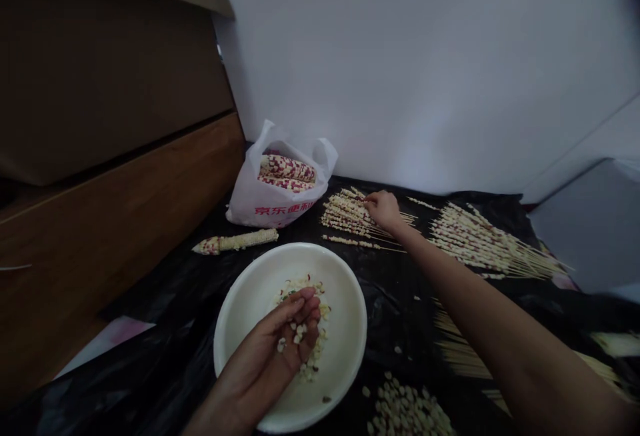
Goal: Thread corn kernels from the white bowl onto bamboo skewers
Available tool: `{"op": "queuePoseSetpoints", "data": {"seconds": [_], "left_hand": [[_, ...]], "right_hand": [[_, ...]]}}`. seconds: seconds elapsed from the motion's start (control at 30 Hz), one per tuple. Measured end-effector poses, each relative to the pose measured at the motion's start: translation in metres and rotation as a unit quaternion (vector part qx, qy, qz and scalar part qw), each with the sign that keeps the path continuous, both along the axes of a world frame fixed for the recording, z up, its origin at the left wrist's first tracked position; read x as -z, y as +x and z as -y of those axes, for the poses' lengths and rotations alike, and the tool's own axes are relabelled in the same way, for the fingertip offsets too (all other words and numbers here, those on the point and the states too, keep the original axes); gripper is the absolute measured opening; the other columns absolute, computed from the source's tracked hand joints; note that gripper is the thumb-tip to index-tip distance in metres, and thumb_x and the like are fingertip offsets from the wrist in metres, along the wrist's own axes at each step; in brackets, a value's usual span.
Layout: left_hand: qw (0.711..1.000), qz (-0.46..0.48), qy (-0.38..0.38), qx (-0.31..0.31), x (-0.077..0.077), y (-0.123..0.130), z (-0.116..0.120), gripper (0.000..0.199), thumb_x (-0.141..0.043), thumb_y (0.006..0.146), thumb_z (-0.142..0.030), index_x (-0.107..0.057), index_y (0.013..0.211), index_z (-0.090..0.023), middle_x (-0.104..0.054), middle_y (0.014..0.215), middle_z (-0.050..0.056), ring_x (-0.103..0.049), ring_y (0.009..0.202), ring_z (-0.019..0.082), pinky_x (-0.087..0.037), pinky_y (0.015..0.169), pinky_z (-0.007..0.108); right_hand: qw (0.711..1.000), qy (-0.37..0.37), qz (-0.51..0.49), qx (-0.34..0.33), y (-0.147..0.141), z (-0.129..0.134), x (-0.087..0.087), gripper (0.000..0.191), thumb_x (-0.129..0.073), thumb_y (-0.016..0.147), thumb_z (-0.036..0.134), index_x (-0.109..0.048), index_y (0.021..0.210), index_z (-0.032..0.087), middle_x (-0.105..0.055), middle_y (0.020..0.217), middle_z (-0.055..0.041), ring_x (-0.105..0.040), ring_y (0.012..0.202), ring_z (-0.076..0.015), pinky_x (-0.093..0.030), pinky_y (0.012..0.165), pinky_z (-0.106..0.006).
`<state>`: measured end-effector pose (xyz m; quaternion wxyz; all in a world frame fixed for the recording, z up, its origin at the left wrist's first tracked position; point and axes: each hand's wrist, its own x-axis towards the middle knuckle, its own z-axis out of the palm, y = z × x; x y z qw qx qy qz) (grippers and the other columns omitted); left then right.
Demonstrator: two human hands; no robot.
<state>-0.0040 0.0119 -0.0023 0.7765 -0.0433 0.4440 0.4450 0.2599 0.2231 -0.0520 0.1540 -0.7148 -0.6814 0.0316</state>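
Note:
Palm up, my left hand (280,349) is cupped over a white bowl (227,316) and holds several corn kernels (299,333) in its curled fingers. More loose kernels (320,349) lie in the bowl below it. At the far side, my right hand (384,210) rests at the left pile of kernel-threaded skewers (345,213), its fingers pinched on a skewer of corn kernels. The hand partly hides that skewer. One threaded skewer (350,242) lies apart, in front of the pile.
A white plastic bag (245,193) holds speckled corn cobs (287,168). A partly stripped cob (240,241) lies before it. Further right are more threaded skewers (470,239), and bare sticks (457,343) lie below my right arm. Kernels (407,409) are heaped beside the bowl. A pale wall (400,69) stands behind.

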Motion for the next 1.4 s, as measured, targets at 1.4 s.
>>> {"op": "queuePoseSetpoints", "data": {"seconds": [1.4], "left_hand": [[0.993,0.086,0.073,0.037,0.001,-0.007,0.002,0.03,-0.046,0.084,-0.002,-0.059,0.11,-0.009,-0.07,0.084,0.011,-0.069,0.073,0.018,-0.059,0.062,0.025]], "right_hand": [[0.994,-0.023,0.033,-0.104,0.105,0.265,-0.014,0.027,-0.045,0.086,0.032,-0.068,0.096,0.021,-0.07,0.091,-0.0047,-0.061,0.085,-0.0172,-0.045,0.075,-0.028]]}}
